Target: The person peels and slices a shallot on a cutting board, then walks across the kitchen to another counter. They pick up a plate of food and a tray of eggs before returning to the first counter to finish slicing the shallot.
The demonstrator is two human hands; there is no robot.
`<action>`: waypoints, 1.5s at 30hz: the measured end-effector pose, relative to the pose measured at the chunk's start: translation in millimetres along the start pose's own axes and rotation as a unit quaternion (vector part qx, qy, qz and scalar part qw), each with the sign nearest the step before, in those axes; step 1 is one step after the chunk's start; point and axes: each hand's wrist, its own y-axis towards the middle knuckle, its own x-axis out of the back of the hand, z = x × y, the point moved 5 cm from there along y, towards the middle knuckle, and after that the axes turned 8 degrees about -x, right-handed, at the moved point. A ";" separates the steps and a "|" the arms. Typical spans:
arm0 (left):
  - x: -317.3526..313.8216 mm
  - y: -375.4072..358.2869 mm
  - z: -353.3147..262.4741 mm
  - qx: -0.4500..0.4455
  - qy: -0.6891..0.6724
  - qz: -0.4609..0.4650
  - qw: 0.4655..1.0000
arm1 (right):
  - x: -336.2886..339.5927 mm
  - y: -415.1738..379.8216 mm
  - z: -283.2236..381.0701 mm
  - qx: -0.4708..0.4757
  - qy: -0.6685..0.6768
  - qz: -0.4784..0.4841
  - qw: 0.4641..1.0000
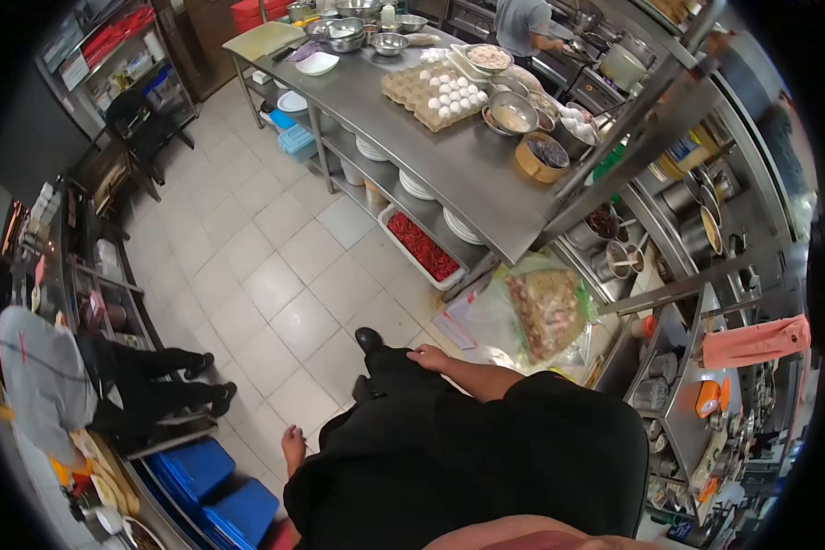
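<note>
My left hand point(293, 447) hangs low beside my black clothing, over the tiled floor. Its fingers are loosely curled, and no held thing shows in it. My right hand point(428, 357) is in front of my dark trousers, near my thigh, with its fingers curled in and nothing visible in it. Nearest to it on the floor side lies a large clear plastic bag point(545, 312) full of pale and reddish pieces. A white tub of red chillies point(422, 247) stands under the steel table's edge, beyond my right hand.
The steel worktable point(367, 105) holds egg trays point(435, 96), metal bowls point(511, 112) and a round wooden container point(543, 158); plates sit on its shelf. A co-worker point(55, 376) stands at the left counter above blue bins point(238, 513). Another person point(522, 27) is at the stove. Shelving rises at right.
</note>
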 end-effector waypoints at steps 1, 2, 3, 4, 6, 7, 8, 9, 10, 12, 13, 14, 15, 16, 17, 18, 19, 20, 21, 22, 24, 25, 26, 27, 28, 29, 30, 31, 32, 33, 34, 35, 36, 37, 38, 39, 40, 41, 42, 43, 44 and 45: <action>1.0 -0.1 -15.8 0.026 0.040 0.025 0.999 | 7.3 18.3 27.2 0.000 -0.001 0.016 1.000; -0.9 5.8 -16.7 0.035 0.061 0.039 0.997 | 15.1 35.0 51.1 -0.004 -0.004 0.036 0.999; -3.6 20.2 -9.3 0.036 0.071 0.050 0.996 | 23.5 43.0 71.3 -0.010 -0.006 0.055 0.998; -6.8 35.4 -3.2 0.032 0.067 0.051 0.996 | 33.9 61.6 91.4 0.022 -0.051 0.050 0.997; -3.7 60.3 -7.2 0.035 0.049 0.043 0.997 | 32.4 110.0 123.8 0.093 -0.145 0.053 0.984; 0.5 73.7 -9.4 0.039 0.038 0.039 0.998 | 38.8 129.0 137.4 0.086 -0.167 0.072 0.980; 4.6 88.6 -14.3 0.041 0.022 0.028 0.999 | 54.9 131.2 158.6 0.022 -0.163 0.116 0.979; 10.6 98.8 -17.8 0.047 0.007 0.017 0.999 | 60.6 151.9 172.9 0.040 -0.231 0.154 0.960; 18.2 110.8 -24.6 0.052 -0.007 0.007 0.999 | 57.1 195.7 166.6 0.117 -0.281 0.093 0.948; 20.1 139.7 -34.8 0.058 -0.035 0.000 0.998 | 88.9 204.4 207.9 0.084 -0.275 0.043 0.957; 20.7 157.6 -40.6 0.057 -0.050 -0.002 0.997 | 95.8 218.0 225.4 0.070 -0.266 0.049 0.960; 22.3 176.9 -45.1 0.050 -0.056 0.000 0.997 | 96.3 231.6 242.6 0.057 -0.255 0.054 0.964; 22.3 195.5 -50.9 0.047 -0.063 0.009 0.997 | 98.4 242.0 261.8 0.077 -0.234 0.035 0.969; 23.2 216.2 -55.8 0.043 -0.067 0.018 0.997 | 95.3 245.7 273.7 0.092 -0.210 0.016 0.973; 23.0 241.5 -59.8 0.040 -0.061 0.037 0.997 | 96.4 251.4 289.8 0.108 -0.186 -0.006 0.977; 25.1 265.6 -62.2 0.041 -0.085 0.049 0.994 | 93.7 255.6 300.3 0.101 -0.178 -0.010 0.979; 28.4 288.6 -63.9 0.043 -0.108 0.061 0.991 | 88.9 257.2 309.0 0.093 -0.170 -0.014 0.981; 35.6 312.3 -68.2 0.044 -0.130 0.073 0.988 | 83.8 257.4 320.1 0.085 -0.161 -0.019 0.983; 47.5 341.4 -77.2 0.025 -0.079 0.077 0.994 | 69.7 271.0 316.4 0.085 -0.183 -0.006 0.979; 56.8 369.8 -87.3 0.004 -0.033 0.080 0.996 | 57.2 284.1 311.1 0.086 -0.209 0.005 0.974; 77.0 415.8 -104.0 -0.015 0.021 0.113 0.993 | 54.6 248.5 337.8 -0.047 -0.186 0.111 0.975; 85.8 444.0 -125.7 -0.020 0.029 0.144 0.989 | 37.3 262.0 328.8 -0.001 -0.233 0.115 0.966; 91.7 471.4 -134.2 -0.026 0.038 0.175 0.983 | 32.8 258.9 336.6 -0.014 -0.241 0.112 0.964; 103.6 491.0 -137.7 -0.026 0.034 0.065 0.997 | 26.6 258.6 344.9 -0.027 -0.248 0.110 0.962; 113.5 508.2 -153.3 -0.004 0.030 0.048 0.998 | 24.7 260.3 352.4 -0.044 -0.254 0.107 0.960; 126.5 523.6 -179.9 0.034 0.022 0.055 0.998 | 20.3 265.0 358.7 -0.052 -0.226 0.088 0.969; 134.3 537.1 -208.5 0.062 0.011 0.057 0.996 | 17.1 273.4 367.3 -0.058 -0.201 0.071 0.975; 139.3 549.4 -227.8 0.080 -0.005 0.053 0.995 | 17.1 279.9 375.6 -0.063 -0.180 0.056 0.980; 145.2 558.8 -244.3 0.092 -0.028 0.044 0.994 | 15.8 287.0 383.5 -0.046 -0.172 0.052 0.983; 151.3 575.6 -244.9 0.073 -0.057 0.039 0.995 | 13.3 296.9 395.9 -0.023 -0.163 0.051 0.985; 155.8 582.6 -251.6 0.103 -0.111 0.029 0.988 | 5.5 305.8 409.0 0.002 -0.153 0.055 0.987; 156.6 586.5 -263.3 0.106 -0.117 0.019 0.987 | 5.4 311.6 423.9 0.007 -0.122 0.050 0.991; 155.7 589.4 -277.8 0.100 -0.104 0.020 0.989 | -28.5 376.2 383.4 0.129 -0.165 0.062 0.976; 155.9 593.9 -280.3 0.087 -0.087 0.024 0.992 | -29.8 385.6 392.8 0.118 -0.159 0.069 0.978; 154.6 599.2 -276.1 0.072 -0.061 0.016 0.995 | -25.0 392.9 411.0 0.109 -0.159 0.078 0.978; 152.1 604.5 -267.6 0.063 -0.045 0.015 0.997 | -18.1 397.2 427.1 0.066 -0.158 0.119 0.978; 149.9 598.0 -271.8 0.062 -0.033 0.001 0.998 | -9.2 394.7 452.0 0.027 -0.166 0.165 0.972; 147.1 594.3 -268.2 0.082 -0.035 -0.020 0.996 | 15.2 373.3 492.9 -0.023 0.031 0.149 0.988; 144.6 584.4 -267.2 0.094 -0.031 -0.024 0.995 | 16.9 393.4 504.4 -0.022 0.208 0.170 0.963; 139.9 583.5 -252.7 0.079 0.040 -0.045 0.995 | 23.3 413.8 515.8 -0.003 0.231 0.192 0.954; 135.4 570.0 -265.1 0.099 0.062 -0.053 0.992 | 30.8 427.8 527.6 0.033 0.129 0.201 0.971; 128.3 563.1 -266.2 0.097 0.110 -0.033 0.989 | 38.2 442.3 544.8 0.076 0.030 0.205 0.975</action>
